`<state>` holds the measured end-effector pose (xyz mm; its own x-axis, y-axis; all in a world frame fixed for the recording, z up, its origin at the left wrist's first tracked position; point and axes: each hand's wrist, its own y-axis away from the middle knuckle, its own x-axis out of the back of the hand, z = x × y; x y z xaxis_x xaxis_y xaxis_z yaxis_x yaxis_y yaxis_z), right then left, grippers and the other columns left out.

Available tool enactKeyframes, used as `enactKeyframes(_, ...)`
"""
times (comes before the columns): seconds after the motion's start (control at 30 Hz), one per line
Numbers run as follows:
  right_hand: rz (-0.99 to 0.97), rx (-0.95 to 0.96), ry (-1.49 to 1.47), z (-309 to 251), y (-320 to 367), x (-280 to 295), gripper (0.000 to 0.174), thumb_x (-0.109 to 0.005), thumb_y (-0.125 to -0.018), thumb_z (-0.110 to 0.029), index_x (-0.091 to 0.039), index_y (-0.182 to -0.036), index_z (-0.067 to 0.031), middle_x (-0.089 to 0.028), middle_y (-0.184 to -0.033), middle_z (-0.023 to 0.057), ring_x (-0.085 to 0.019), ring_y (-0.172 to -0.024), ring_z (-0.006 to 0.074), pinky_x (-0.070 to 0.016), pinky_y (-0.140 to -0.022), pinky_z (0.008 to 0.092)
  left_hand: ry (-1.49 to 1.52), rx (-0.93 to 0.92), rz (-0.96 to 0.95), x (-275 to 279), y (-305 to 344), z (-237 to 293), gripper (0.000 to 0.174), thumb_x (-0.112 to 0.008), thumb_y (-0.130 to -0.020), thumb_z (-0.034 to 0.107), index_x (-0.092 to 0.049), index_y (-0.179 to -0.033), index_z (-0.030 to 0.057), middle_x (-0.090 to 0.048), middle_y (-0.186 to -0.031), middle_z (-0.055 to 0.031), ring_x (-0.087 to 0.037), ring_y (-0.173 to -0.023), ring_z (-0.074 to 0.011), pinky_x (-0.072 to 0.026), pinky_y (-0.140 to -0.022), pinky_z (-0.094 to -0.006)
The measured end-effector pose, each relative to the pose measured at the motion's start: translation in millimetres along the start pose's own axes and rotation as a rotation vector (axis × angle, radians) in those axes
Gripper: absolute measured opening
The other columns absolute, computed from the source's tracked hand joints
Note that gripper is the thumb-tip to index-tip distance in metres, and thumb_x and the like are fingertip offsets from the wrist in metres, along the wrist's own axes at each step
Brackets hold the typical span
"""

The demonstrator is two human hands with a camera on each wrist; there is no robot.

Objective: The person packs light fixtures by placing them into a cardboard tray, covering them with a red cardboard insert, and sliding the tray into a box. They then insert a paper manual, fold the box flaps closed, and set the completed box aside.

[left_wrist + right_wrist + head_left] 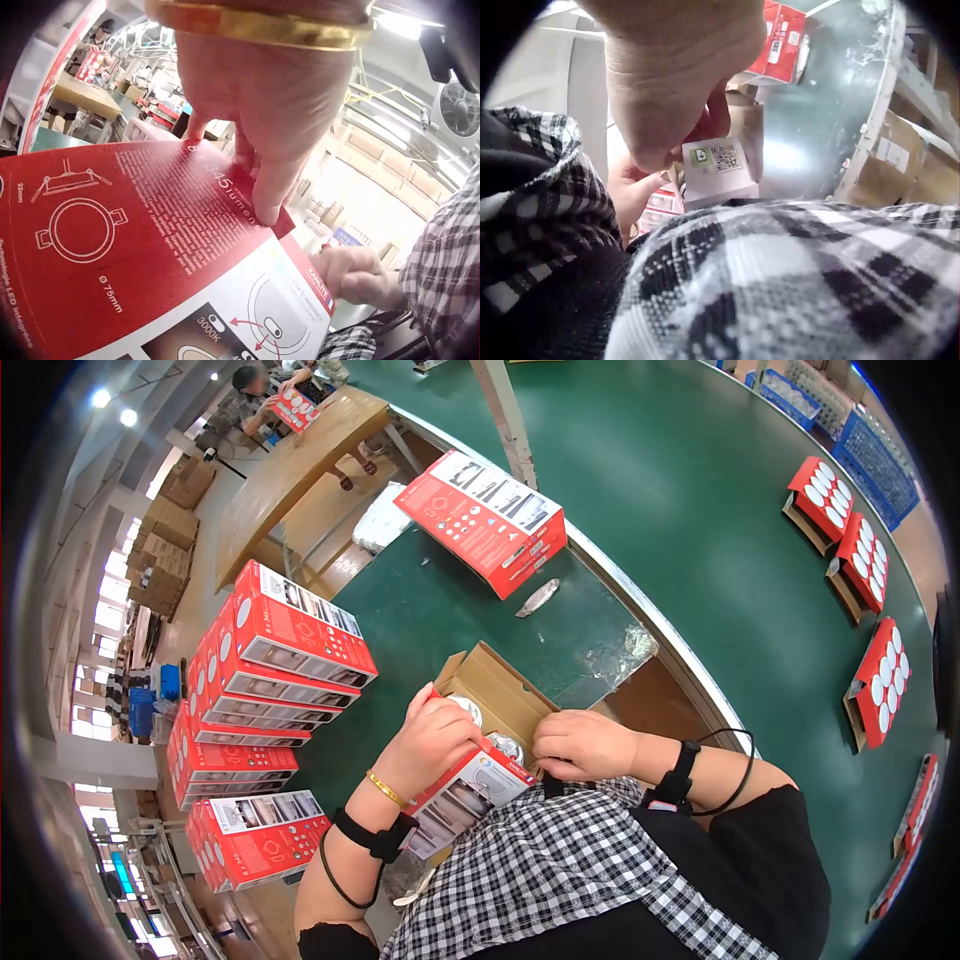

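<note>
In the head view an open red and white light-fixture box [470,800] lies tilted against the person's apron, its brown cardboard inside [500,690] facing up. Round white and silver light fittings [507,747] show within it. The left hand [430,738] grips the box's upper edge, with a thumb on the printed red face [150,217] in the left wrist view. At the other end, the right hand [585,744] has its fingers curled at the box's edge. Beside those fingers, the right wrist view shows a white end panel with a QR code [724,157].
Stacked red boxes [290,650] stand at the left. Another red box stack [490,520] sits ahead on the green table, near a small pale tool [538,598] and clear plastic [630,650]. Open boxes [860,560] line the far right. Another person [255,405] works at a wooden table.
</note>
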<state>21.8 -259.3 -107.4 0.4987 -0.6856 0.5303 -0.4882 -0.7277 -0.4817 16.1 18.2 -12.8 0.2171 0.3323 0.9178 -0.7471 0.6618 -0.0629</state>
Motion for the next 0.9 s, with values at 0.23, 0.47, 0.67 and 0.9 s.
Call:
enactKeyframes(0.23,-0.209,-0.228,-0.1,-13,-2,2,0.014,-0.06,-0.089,-0.018,-0.06,-0.085,-0.0047,-0.062,-0.082,0.0129,-0.064,-0.08,0.0346,-0.0524,-0.072,0.0442,0.011,-0.009,-0.004,-2,-6,-6,0.009,-0.073,-0.082,0.015,-0.067,-0.089,0.017,-0.063,-0.094,0.0008,-0.059,-0.104,-0.0197,-0.03,-0.115,-0.052)
enactKeyframes(0.47,-0.129,-0.766,0.169,25,-57,-23,0.032,-0.063,-0.091,-0.033,-0.067,-0.094,-0.0017,-0.069,-0.093,0.0226,-0.068,-0.087,0.039,-0.054,-0.079,0.048,0.046,-0.011,-0.032,-8,-7,-15,0.011,-0.073,-0.081,0.012,-0.065,-0.089,0.0135,-0.064,-0.096,-0.0016,-0.06,-0.103,-0.0226,-0.0321,-0.113,-0.0531)
enactKeyframes(0.67,0.059,-0.861,-0.079,60,-27,-25,0.035,-0.062,-0.091,-0.033,-0.066,-0.097,0.0006,-0.069,-0.093,0.0243,-0.067,-0.089,0.0409,-0.0531,-0.078,0.0472,0.15,0.046,-0.113,-19,-17,-31,0.015,-0.074,-0.08,0.012,-0.064,-0.091,0.0127,-0.063,-0.094,-0.0041,-0.059,-0.103,-0.0248,-0.0345,-0.112,-0.0471)
enactKeyframes(0.9,0.25,-1.046,-0.016,93,27,15,0.031,-0.063,-0.093,-0.031,-0.067,-0.103,-0.0016,-0.069,-0.093,0.0212,-0.068,-0.088,0.035,-0.0525,-0.079,0.0421,0.158,0.015,-0.164,-59,-23,-54,0.017,-0.075,-0.08,0.013,-0.062,-0.091,0.0113,-0.063,-0.094,-0.0054,-0.059,-0.101,-0.0262,-0.0389,-0.108,-0.0415)
